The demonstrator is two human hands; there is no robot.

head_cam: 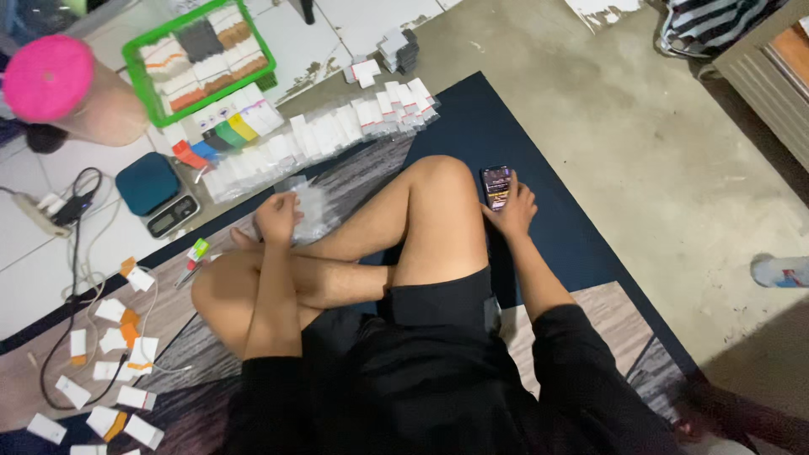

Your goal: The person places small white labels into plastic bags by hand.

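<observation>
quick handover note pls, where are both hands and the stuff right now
Left hand: grips a clear plastic bag on the mat.
Right hand: rests on a phone beside the knee.
Things: packets lie in a row ahead, more in the green basket; a scale sits to the left; loose packets lie scattered farther left.
Done or left: cannot tell from this view.
</observation>
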